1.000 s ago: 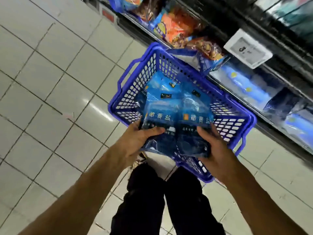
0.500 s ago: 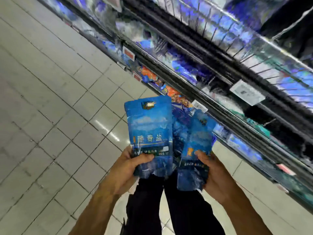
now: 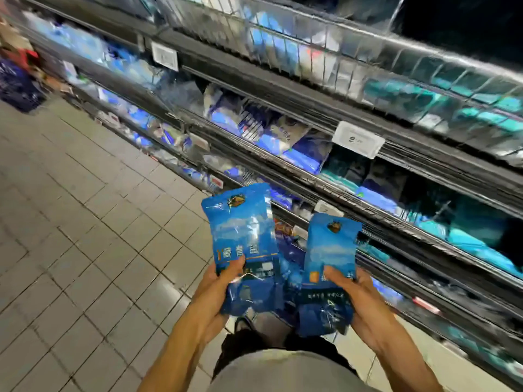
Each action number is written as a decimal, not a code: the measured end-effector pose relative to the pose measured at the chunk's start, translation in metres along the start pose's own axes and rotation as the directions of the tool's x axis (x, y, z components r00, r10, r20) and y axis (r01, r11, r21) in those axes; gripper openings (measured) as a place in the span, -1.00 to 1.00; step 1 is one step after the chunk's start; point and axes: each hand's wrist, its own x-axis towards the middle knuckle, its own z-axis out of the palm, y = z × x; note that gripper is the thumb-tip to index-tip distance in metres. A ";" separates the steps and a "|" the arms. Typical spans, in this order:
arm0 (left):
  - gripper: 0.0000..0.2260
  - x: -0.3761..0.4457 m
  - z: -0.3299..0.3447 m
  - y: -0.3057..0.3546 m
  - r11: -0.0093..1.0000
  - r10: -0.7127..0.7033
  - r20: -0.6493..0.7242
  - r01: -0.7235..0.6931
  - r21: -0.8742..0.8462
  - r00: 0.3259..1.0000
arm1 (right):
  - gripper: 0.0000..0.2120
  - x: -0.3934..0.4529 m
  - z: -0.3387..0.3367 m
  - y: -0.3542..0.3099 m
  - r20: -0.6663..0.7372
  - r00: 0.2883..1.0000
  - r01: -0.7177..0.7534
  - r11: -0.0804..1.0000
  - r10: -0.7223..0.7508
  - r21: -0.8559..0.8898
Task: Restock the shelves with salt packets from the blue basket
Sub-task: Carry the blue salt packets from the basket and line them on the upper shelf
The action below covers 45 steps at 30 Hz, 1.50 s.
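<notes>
Two blue salt packets in hand, one per hand, both upright with long axes running roughly from 6 to 12 o'clock, tops tipped slightly toward 11. Left hand curled round the lower part of the left salt packet, thumb across its printed face. Right hand gripping the right salt packet the same way, thumb over the front near the orange mark. Packets side by side, near each other; more blue film showing low between them, possibly further packets, too blurred to count. Shelves lying up and to the right of the hands, from about 12 through 3 o'clock, running as long diagonal tiers from 10 toward 4. Right hand nearer the shelf edge, left hand farther out over the tiled floor. Probably the carry-to-shelf step, nothing placed yet from this pair. Coming move likely a reach toward 1 or 2 o'clock, right packet first by nearness, long axis to be matched to whatever way the shelved goods lie; that detail smeared by motion blur. Four or so tiers visible, holding blue, white and teal bags, uncountable. Two white price tags readable as shapes: one at 1 o'clock, another at 11. A dark blue heap far off at 10 o'clock, not identifiable. Blue basket not in sight.
</notes>
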 end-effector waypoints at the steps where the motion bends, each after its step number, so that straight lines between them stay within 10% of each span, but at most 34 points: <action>1: -0.50 -0.002 0.006 0.001 1.000 0.005 0.002 -0.005 0.005 1.000 | -0.61 -0.006 -0.002 -0.005 0.001 1.000 0.014 1.000 -0.014 0.022; 15: -0.44 0.029 0.095 -0.018 0.863 -0.050 0.269 -0.094 0.497 0.962 | -0.42 -0.059 -0.061 -0.001 -0.418 0.888 0.251 0.964 -0.192 0.091; 26: -0.96 0.048 0.150 -0.068 0.530 -0.406 0.499 -0.247 0.811 0.766 | -0.93 -0.143 -0.058 0.099 -0.904 0.427 0.539 0.803 0.001 0.255; 33: -0.54 0.007 0.188 -0.131 0.340 -0.593 0.480 -0.340 0.877 0.646 | -0.82 -0.214 -0.047 0.154 -0.961 0.170 0.684 0.676 0.218 0.274; 45: -0.54 -0.117 0.240 -0.276 0.211 -0.799 0.436 -0.486 0.848 0.414 | -0.72 -0.333 -0.099 0.231 -0.945 -0.015 0.744 0.635 0.327 0.208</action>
